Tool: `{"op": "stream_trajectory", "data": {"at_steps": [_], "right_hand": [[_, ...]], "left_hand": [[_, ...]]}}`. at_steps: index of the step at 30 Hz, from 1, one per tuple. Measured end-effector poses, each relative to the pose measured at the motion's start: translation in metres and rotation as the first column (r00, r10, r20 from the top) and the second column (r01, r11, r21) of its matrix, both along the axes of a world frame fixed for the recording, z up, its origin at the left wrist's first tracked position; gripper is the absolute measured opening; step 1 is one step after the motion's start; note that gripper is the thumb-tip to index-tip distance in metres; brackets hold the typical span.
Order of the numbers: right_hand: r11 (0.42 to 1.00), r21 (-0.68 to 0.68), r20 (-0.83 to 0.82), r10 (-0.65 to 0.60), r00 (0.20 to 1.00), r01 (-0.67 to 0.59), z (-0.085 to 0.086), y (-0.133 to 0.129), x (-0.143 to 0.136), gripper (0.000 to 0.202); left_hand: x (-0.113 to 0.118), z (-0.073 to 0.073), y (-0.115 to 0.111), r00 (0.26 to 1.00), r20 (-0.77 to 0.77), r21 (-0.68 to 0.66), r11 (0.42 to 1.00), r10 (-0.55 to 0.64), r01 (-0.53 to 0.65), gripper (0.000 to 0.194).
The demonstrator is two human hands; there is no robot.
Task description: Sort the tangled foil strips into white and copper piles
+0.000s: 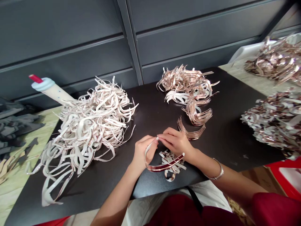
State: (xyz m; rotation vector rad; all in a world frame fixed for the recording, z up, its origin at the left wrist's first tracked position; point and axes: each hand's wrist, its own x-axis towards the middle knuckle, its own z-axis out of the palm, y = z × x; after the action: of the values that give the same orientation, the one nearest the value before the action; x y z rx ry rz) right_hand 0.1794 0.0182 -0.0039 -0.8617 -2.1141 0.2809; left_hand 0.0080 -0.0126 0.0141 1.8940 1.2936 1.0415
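Both of my hands meet at the middle front of the dark table. My left hand (145, 151) pinches one end of a curved strip (161, 168), white on one face and shiny rose-gold on the other. The rest of the strip loops down toward me, its far end free near my right wrist. At the same pinched end, the fingers of my right hand (176, 142) are closed together. Below my hands lies a small heap of short cut scraps (172, 171). Just beyond my right hand is a neat curved bundle of rose-gold strips (191, 133).
A large tangle of white strips (94, 122) covers the left side of the black table (150, 110). More rose-gold strips (185, 83) lie at the back. A pile of scraps (277, 121) sits at right. A tumbler (53, 89) with a red top stands back left, before grey panels (188, 34).
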Motion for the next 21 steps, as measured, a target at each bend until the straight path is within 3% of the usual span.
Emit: {"op": "stream_trajectory", "data": {"at_steps": [5,9,13,17,21], "right_hand": [[1.000,0.030,0.168,-0.006,0.986,0.001,0.004,-0.002,-0.001,0.031],[0.999,0.031,0.202,0.024,0.979,-0.030,0.008,-0.002,-0.002,0.033],[0.998,-0.045,0.091,0.046,0.995,-0.042,0.009,0.000,-0.001,0.028],[0.970,-0.182,-0.117,0.141,0.983,-0.161,0.011,0.005,0.003,0.019],[0.968,-0.158,-0.083,0.185,0.979,-0.196,0.010,0.007,0.005,0.023]], "left_hand": [[0.002,-0.001,0.000,0.995,-0.103,0.085,0.996,-0.013,0.022,0.027],[0.005,-0.002,-0.002,0.987,-0.157,0.100,0.994,-0.025,0.041,0.026],[0.007,-0.001,-0.004,0.991,-0.129,0.085,0.995,-0.036,0.047,0.028],[0.007,0.000,-0.004,0.998,-0.069,0.083,0.997,0.013,-0.007,0.031],[0.007,0.000,-0.004,0.996,-0.088,0.099,0.995,0.027,-0.018,0.031]]}}
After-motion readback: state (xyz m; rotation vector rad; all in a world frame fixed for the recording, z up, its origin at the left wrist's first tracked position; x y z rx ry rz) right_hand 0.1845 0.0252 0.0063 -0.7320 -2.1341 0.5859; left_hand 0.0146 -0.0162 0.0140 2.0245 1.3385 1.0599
